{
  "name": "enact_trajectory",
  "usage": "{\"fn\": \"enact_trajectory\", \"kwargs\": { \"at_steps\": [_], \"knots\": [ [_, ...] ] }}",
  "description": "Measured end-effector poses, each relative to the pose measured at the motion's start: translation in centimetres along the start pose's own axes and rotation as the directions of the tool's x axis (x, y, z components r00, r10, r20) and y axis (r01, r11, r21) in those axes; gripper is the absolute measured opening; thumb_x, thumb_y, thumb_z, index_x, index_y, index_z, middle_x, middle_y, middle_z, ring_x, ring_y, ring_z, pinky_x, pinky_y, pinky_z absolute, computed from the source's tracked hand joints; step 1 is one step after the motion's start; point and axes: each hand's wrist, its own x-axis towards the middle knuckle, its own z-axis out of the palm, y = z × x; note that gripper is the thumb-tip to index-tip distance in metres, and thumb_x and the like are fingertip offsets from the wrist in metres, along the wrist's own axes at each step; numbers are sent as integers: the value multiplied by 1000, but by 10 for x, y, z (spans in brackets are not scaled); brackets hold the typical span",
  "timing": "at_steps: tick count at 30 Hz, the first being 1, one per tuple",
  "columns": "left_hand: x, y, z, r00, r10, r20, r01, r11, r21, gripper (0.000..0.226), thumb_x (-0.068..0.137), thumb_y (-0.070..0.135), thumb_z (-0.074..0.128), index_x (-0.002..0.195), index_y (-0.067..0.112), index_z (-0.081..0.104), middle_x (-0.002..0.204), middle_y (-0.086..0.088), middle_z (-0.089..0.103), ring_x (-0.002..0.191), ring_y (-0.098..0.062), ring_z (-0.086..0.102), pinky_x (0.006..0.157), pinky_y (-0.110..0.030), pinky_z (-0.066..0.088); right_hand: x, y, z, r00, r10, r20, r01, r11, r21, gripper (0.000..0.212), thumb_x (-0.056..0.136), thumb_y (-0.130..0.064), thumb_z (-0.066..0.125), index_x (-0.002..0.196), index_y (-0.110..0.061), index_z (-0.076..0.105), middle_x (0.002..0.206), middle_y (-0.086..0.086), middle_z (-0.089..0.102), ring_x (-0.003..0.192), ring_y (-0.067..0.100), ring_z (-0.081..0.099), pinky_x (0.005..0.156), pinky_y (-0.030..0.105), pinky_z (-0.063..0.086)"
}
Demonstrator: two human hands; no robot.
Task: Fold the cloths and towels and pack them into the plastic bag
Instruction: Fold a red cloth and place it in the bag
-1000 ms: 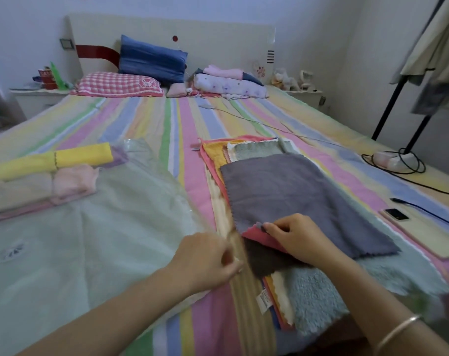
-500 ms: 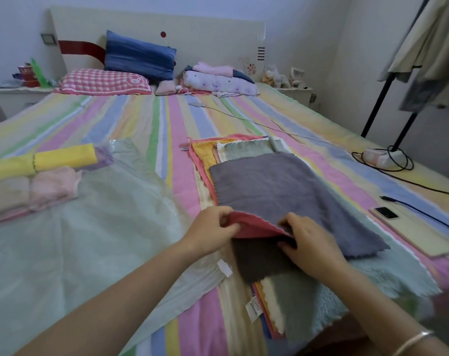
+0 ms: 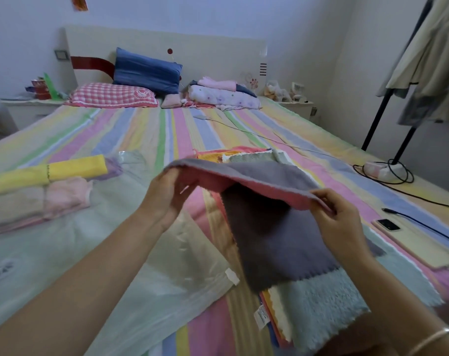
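Observation:
A cloth that is grey on one face and pink on the other [image 3: 244, 176] is lifted off a stack of cloths [image 3: 308, 299] lying on the striped bed. My left hand [image 3: 167, 194] grips its near left corner and my right hand [image 3: 339, 217] pinches its near right corner. A dark grey cloth [image 3: 277, 240] tops the stack below, with a pale blue fluffy towel [image 3: 321, 309] under it. The clear plastic bag [image 3: 90, 253] lies flat on the left, holding a yellow rolled cloth [image 3: 64, 172] and a folded pink one [image 3: 64, 196].
A phone [image 3: 388, 224] with a black cable lies on a flat tan pad at the right. A coiled cable and charger [image 3: 382, 170] sit further back. Pillows [image 3: 146, 70] and folded bedding are at the headboard. A clothes rack [image 3: 388, 119] stands to the right.
Both hands took the near edge of the grey-and-pink cloth and raised it off the stack, baring the dark grey cloth beneath.

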Motion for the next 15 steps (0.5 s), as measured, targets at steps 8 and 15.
{"fn": "enact_trajectory", "kwargs": {
  "at_steps": [8,15],
  "knots": [
    [-50,62,-71,964,204,168,-265,741,617,10,87,16,67,81,16,76,83,3,75,82,-8,65,81,-20,51,-10,-77,7,804,174,569,-281,954,105,7,88,-11,64,85,-14,69,68,-6,66,60,4,59,55,16,47],
    [-114,41,-123,901,-382,205,-32,414,910,17,89,32,64,85,20,75,84,0,76,74,-9,69,65,-20,50,-35,-61,12,340,476,811,-448,840,-306,14,89,-21,67,99,-12,69,82,1,72,65,10,64,56,23,48]
  ]
}}
